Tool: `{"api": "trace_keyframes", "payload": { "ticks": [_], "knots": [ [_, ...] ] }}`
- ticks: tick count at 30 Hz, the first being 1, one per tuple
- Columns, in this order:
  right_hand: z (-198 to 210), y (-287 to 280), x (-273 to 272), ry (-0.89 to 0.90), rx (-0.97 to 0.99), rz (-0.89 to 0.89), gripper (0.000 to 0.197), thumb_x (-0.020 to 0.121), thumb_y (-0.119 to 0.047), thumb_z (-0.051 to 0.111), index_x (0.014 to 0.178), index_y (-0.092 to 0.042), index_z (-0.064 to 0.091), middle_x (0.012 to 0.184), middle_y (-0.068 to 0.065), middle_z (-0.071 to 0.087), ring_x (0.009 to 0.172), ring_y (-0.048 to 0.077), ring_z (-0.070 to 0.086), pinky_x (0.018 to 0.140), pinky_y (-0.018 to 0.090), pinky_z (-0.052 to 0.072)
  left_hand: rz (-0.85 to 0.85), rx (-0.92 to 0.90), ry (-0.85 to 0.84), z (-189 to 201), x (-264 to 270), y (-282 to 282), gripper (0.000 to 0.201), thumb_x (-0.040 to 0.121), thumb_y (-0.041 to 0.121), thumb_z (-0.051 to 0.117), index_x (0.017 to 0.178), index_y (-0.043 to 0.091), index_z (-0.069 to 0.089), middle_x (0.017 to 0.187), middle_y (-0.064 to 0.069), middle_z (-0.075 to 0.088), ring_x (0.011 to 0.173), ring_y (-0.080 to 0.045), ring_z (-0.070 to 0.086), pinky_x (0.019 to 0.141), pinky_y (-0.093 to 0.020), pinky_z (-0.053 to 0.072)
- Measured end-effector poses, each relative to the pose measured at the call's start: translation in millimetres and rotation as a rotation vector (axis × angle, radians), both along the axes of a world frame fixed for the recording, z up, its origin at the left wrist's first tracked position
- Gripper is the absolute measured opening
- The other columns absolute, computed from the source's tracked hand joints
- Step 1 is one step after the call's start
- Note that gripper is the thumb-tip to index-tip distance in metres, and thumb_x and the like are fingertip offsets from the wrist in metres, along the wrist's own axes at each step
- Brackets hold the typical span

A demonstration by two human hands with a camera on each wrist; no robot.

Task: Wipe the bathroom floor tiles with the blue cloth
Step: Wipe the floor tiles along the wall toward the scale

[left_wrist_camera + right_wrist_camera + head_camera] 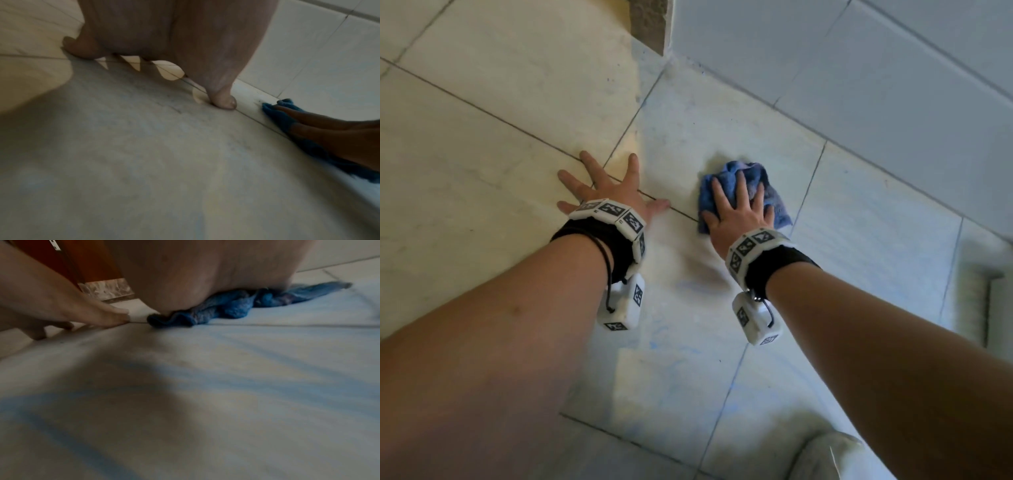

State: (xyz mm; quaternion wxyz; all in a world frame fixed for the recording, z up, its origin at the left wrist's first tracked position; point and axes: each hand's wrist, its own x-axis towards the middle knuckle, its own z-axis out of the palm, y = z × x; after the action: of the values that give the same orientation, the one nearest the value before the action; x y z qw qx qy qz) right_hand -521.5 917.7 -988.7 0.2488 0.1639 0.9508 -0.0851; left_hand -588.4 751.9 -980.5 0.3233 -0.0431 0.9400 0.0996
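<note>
Pale floor tiles (722, 130) with dark grout lines carry everything here. A crumpled blue cloth (774, 202) lies on one tile, the right hand (739, 212) flat on top of it. The left hand (606, 188) sits spread straight on the tiles just beside it.

Light: dim, warm at left, bluish at right | Shadows: soft arm shadows on pale glossy floor tiles (688, 113) | Blur: both wrist views smeared, head view's lower-right edge soft | Distortion: wide-angle bending at edges
</note>
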Motion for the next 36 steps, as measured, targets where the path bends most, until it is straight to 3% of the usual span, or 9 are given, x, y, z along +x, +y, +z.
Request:
{"api": "trace_keyframes", "payload": {
  "ticks": [4, 9, 18, 22, 28, 33, 36],
  "knots": [
    [1.7, 35.7, 23.6, -0.006, 0.024, -0.175, 0.058, 0.102, -0.051, 0.027, 0.154, -0.043, 0.001, 0.163, -0.004, -0.016, 0.15, 0.03, -0.011, 0.119, 0.054, 0.002, -0.077, -0.004, 0.023, -1.9, 9.9, -14.2, 0.084, 0.088, 0.076, 0.042, 0.154, 0.047, -0.001, 0.161, -0.012, -0.028, 0.145, -0.05, -0.02, 0.113, -0.071, 0.007],
    [2.0, 33.0, 30.0, -0.045, 0.084, -0.396, 0.064, 0.101, -0.053, 0.027, 0.155, -0.036, -0.004, 0.163, 0.004, -0.018, 0.148, 0.037, -0.011, 0.117, 0.058, 0.005, -0.134, 0.035, 0.04, -3.3, 19.9, -31.2, 0.078, 0.094, 0.068, 0.042, 0.156, 0.044, 0.001, 0.161, -0.009, -0.028, 0.147, -0.042, -0.021, 0.117, -0.064, 0.001],
    [-0.4, -91.8, 30.8, -0.064, 0.009, -0.115, 0.069, 0.099, -0.056, 0.031, 0.155, -0.037, -0.006, 0.162, 0.006, -0.021, 0.147, 0.039, -0.014, 0.117, 0.056, 0.003, -0.161, 0.055, 0.061, -4.7, 39.1, -68.5, 0.075, 0.096, 0.063, 0.042, 0.156, 0.043, 0.001, 0.163, -0.002, -0.026, 0.15, -0.034, -0.02, 0.116, -0.065, 0.003],
    [3.2, -67.9, 36.7, -0.072, 0.001, -0.052, 0.063, 0.1, -0.053, 0.031, 0.154, -0.042, -0.001, 0.163, -0.001, -0.018, 0.149, 0.035, -0.011, 0.118, 0.053, 0.005, -0.144, 0.035, 0.018, -2.2, 36.8, -84.5, 0.077, 0.096, 0.064, 0.043, 0.156, 0.043, -0.001, 0.162, -0.003, -0.028, 0.149, -0.034, -0.021, 0.116, -0.066, 0.004],
    [15.1, 2.9, 70.4, -0.158, 0.095, -0.422, 0.063, 0.103, -0.044, 0.03, 0.155, -0.036, -0.005, 0.162, 0.007, -0.019, 0.148, 0.041, -0.009, 0.12, 0.052, 0.004, -0.124, 0.024, 0.012, -1.6, 37.4, -86.1, 0.076, 0.097, 0.063, 0.042, 0.155, 0.044, -0.003, 0.161, -0.006, -0.029, 0.149, -0.033, -0.022, 0.114, -0.068, 0.006],
    [7.6, -35.9, 73.0, -0.177, 0.071, -0.243, 0.066, 0.101, -0.047, 0.033, 0.155, -0.035, -0.005, 0.161, 0.012, -0.018, 0.147, 0.043, -0.011, 0.118, 0.057, 0.005, -0.114, 0.018, 0.006, 4.5, 37.9, -83.2, 0.079, 0.096, 0.063, 0.043, 0.156, 0.041, -0.004, 0.161, -0.008, -0.029, 0.149, -0.036, -0.022, 0.113, -0.071, 0.009],
    [3.4, -59.4, 70.0, -0.165, 0.028, -0.184, 0.065, 0.101, -0.046, 0.033, 0.154, -0.038, -0.005, 0.161, 0.008, -0.02, 0.146, 0.045, -0.013, 0.115, 0.06, 0.008, -0.094, 0.017, 0.004, 3.8, 37.5, -81.8, 0.081, 0.095, 0.064, 0.044, 0.156, 0.04, -0.004, 0.161, -0.008, -0.029, 0.149, -0.036, -0.022, 0.112, -0.072, 0.009]
  ]
}}
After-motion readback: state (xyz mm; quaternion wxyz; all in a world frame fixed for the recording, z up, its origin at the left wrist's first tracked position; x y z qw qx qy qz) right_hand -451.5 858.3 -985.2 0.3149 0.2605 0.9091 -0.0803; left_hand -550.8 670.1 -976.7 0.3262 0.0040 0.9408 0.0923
